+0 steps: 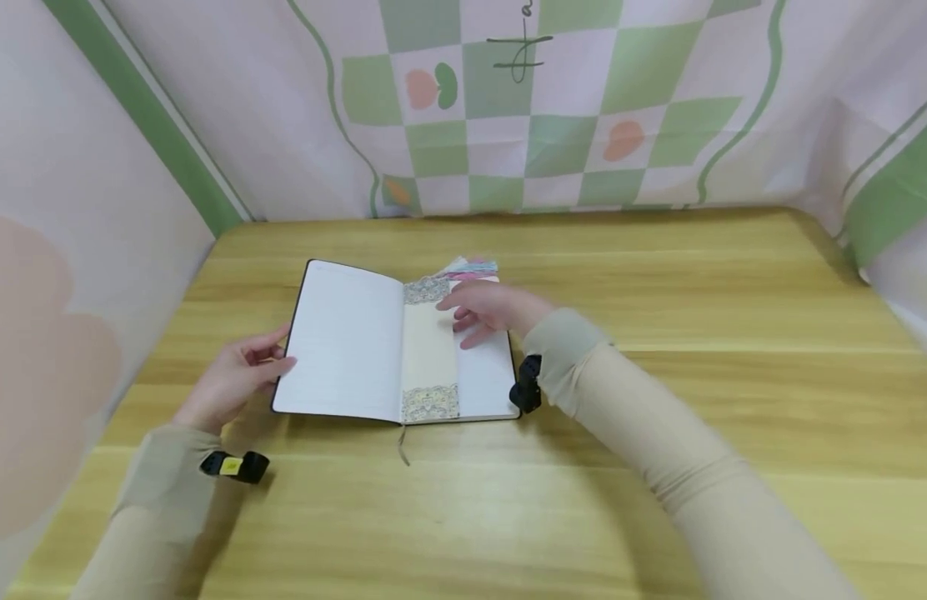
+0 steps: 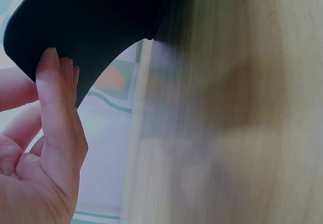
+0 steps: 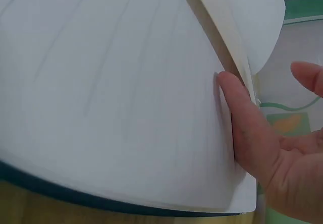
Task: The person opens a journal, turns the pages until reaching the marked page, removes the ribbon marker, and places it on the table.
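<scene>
A dark-covered notebook [image 1: 336, 342] lies spread on the table, showing white pages. At its left edge, my left hand [image 1: 234, 371] pinches the cover and pages, thumb on top; the left wrist view shows its fingers against the dark cover [image 2: 101, 27]. A cream paper strip [image 1: 429, 346] with lace-patterned ends lies along the inner side of the right page [image 1: 486, 387]. My right hand [image 1: 493, 308] reaches over that page, its index fingertip at the strip's upper part. In the right wrist view, a finger of the right hand [image 3: 282, 153] touches the page beside the strip [image 3: 217, 32].
Pink, blue and white tassels [image 1: 471, 267] stick out past the notebook's top edge. A thin ribbon marker [image 1: 403, 446] hangs from the bottom of the spine onto the wooden table [image 1: 696, 317]. Patterned cloth [image 1: 568, 100] hangs behind the table and along its sides.
</scene>
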`<state>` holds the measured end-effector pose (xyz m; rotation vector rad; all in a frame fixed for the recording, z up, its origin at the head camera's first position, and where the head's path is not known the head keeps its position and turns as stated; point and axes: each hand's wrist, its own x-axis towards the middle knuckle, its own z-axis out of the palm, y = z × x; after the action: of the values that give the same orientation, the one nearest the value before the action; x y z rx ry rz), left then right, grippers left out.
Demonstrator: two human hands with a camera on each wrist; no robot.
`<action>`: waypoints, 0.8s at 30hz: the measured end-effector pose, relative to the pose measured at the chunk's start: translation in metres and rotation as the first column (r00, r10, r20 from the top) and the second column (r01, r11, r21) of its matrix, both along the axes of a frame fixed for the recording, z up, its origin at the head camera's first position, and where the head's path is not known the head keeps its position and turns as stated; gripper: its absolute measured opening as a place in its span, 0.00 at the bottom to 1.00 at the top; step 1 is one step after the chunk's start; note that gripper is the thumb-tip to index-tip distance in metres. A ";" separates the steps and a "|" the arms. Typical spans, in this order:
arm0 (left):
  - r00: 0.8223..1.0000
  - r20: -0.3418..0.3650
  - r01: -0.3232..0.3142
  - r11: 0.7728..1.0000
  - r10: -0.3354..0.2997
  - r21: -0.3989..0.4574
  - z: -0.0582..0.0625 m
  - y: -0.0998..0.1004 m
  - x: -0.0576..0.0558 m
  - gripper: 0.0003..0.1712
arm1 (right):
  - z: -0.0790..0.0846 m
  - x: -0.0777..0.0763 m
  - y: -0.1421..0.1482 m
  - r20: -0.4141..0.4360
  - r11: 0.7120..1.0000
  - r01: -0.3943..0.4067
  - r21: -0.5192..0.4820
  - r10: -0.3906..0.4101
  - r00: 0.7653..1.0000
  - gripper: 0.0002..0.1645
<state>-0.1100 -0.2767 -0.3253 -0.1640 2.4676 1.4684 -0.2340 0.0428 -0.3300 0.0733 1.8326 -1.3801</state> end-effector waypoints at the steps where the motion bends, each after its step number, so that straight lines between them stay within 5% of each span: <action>1: 1.000 0.002 -0.001 1.000 0.001 0.002 0.000 0.000 0.001 0.36 | 0.000 0.001 -0.002 -0.005 1.000 0.000 0.004 0.000 1.000 0.43; 12: 1.000 0.009 -0.002 1.000 0.002 0.012 0.001 0.000 0.001 0.36 | -0.005 0.009 -0.011 -0.046 0.997 0.070 -0.028 -0.071 0.996 0.45; 24: 1.000 0.026 -0.007 1.000 0.006 0.027 0.008 0.004 0.000 0.37 | -0.012 0.018 -0.015 -0.211 0.992 0.127 0.009 -0.123 0.970 0.42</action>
<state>-0.1104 -0.2724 -0.3176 -0.1844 2.4286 1.4917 -0.2155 0.0276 -0.3417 0.0573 2.0481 -1.5025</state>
